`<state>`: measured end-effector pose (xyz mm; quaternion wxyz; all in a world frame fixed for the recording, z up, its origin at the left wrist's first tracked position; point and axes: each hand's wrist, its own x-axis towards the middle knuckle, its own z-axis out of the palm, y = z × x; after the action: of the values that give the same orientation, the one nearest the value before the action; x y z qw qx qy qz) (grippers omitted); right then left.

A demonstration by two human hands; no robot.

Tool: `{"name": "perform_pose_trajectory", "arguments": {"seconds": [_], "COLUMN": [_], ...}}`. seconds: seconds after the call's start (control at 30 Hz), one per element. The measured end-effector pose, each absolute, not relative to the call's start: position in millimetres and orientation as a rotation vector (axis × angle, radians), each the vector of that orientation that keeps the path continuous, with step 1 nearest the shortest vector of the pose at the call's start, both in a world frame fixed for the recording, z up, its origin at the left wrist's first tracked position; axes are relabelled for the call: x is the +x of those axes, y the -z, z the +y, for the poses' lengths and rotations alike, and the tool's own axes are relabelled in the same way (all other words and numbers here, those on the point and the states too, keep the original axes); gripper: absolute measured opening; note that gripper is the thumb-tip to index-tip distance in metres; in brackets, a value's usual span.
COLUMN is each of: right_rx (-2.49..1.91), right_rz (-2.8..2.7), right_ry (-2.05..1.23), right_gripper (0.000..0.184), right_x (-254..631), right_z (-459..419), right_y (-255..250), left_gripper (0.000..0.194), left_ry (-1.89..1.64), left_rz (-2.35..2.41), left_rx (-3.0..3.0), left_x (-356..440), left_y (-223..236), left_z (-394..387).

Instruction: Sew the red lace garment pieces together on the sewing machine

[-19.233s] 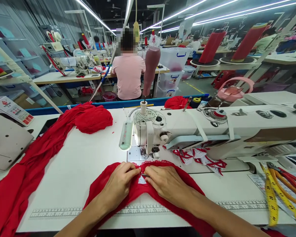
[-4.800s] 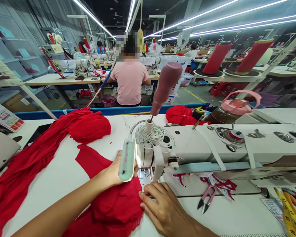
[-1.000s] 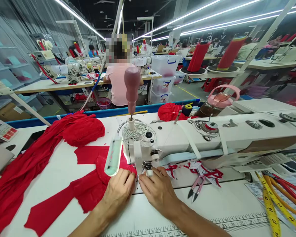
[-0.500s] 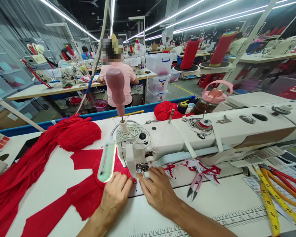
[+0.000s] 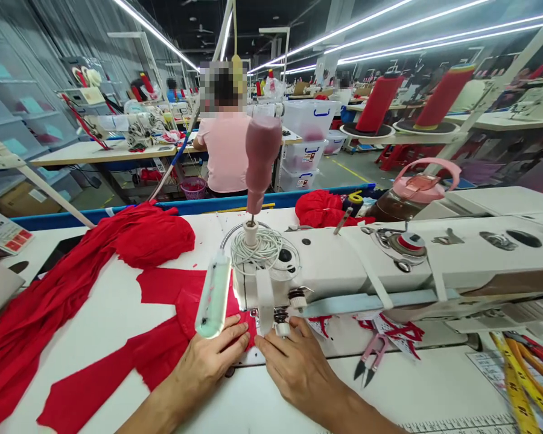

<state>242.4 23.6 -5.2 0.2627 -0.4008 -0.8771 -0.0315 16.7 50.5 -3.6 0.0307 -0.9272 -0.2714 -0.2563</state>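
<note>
A red fabric piece (image 5: pixel 190 307) lies under the needle end of a white sewing machine (image 5: pixel 335 265). My left hand (image 5: pixel 215 355) rests on it, fingers stretched out flat, left of the presser foot. Just right of the needle area, my right hand (image 5: pixel 298 361) is closed with bent fingers. Its thumb tip is close to the fabric's edge; the other fingertips are partly hidden behind the machine's tension knob (image 5: pixel 283 329), so what they hold cannot be seen. A lit pale-green lamp (image 5: pixel 213 295) hangs over the fabric near my left hand.
Pink-handled thread snips (image 5: pixel 371 355) lie right of my right hand, beside red-and-white scraps (image 5: pixel 396 334). A long red fabric heap (image 5: pixel 95 259) spreads at left. A yellow tape measure (image 5: pixel 520 386) hangs at right. Behind the machine stands a pink-lidded jug (image 5: pixel 411 190); a person in pink (image 5: pixel 226 144) sits ahead.
My left hand has gone from curled fingers to fingers laid flat on the fabric. My right hand stays by the needle area. The whole view has shifted, with the machine now further right.
</note>
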Motion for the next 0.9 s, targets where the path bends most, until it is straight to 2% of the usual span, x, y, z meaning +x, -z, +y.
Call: {"name": "perform_pose_trajectory", "arguments": {"seconds": [0.2, 0.43, 0.9], "right_rx": [-1.075, -1.151, -1.293], "right_rz": [-2.334, -2.330, -2.314], "right_ry": [0.116, 0.215, 0.241], "right_gripper": [0.030, 0.043, 0.048], "right_x": [243, 241, 240], "right_z": [22, 22, 23], "right_y": [10, 11, 13], "left_gripper": [0.029, 0.041, 0.050], "left_ry": [0.834, 0.693, 0.638], "left_rz": [-0.870, -0.935, -1.025], "left_rx": [-2.826, -2.865, -2.822], "left_x": [15, 6, 8], "left_y": [13, 20, 19], "left_z": [46, 50, 50]}}
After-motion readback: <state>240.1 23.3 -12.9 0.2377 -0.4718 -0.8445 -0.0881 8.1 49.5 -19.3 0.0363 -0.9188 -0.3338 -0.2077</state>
